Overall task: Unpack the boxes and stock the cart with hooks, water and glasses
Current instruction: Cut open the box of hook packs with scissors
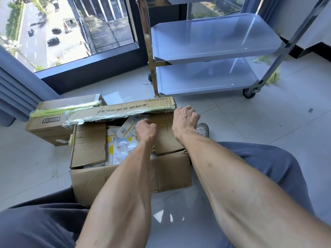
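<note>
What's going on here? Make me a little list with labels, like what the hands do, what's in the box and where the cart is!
left hand: curled at the inner edge of the right flap; what it holds is hidden
right hand: grips the far end of that flap
open cardboard box: on the floor between the knees
inside: white and yellow packets, contents unclear
second box: behind it on the left, taped
steel cart: beyond the boxes by the window; visible shelves bare
</note>
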A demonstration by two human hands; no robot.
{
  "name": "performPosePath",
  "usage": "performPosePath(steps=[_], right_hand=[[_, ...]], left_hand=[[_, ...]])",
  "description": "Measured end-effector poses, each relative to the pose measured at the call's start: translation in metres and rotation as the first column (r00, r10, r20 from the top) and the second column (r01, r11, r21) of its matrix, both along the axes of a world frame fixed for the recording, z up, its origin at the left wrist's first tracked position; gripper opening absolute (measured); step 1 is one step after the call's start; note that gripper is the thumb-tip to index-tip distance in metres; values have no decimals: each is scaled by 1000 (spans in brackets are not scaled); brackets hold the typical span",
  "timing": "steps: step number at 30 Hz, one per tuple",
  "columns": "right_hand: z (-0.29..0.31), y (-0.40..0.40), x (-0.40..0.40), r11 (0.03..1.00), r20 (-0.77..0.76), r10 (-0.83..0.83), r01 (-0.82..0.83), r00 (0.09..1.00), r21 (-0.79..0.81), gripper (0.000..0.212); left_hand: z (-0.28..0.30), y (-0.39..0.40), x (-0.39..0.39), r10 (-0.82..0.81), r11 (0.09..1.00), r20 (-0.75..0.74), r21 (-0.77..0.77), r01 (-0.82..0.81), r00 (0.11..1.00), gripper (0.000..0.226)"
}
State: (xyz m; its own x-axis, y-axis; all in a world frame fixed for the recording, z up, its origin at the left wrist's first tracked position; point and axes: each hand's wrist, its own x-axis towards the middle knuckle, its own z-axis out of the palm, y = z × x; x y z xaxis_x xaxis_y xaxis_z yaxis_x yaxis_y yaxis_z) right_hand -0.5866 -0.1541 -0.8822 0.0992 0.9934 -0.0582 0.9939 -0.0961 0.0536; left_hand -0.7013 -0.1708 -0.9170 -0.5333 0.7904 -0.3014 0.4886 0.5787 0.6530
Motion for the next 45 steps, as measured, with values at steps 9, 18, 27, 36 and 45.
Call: performPosePath(steps=[9, 18, 27, 36, 45], right_hand=[[-20, -9, -4, 999, -72, 8, -5, 997, 50, 24], [-45, -30, -4, 994, -188, -110, 104, 976, -41, 32], [-48, 34, -31, 962, -365, 99, 5, 926, 274, 20], [-88, 162, -92, 986, -330, 115, -67, 937, 154, 28], [-46, 117, -141, 997, -432, -13, -20, 902, -71, 13]], left_hand=[[-22, -5, -19, 1, 1000, -100, -24, -3, 995, 55], [15, 30, -23, -32, 985, -284, 151, 78, 958, 82], [17, 90, -74, -138, 988, -409, 13, 157, 902, 70], [-60, 167, -128, -323, 945, -532, -144, 293, 783, 36], [-33, 107, -149, -148, 989, -263, -32, 145, 953, 32]])
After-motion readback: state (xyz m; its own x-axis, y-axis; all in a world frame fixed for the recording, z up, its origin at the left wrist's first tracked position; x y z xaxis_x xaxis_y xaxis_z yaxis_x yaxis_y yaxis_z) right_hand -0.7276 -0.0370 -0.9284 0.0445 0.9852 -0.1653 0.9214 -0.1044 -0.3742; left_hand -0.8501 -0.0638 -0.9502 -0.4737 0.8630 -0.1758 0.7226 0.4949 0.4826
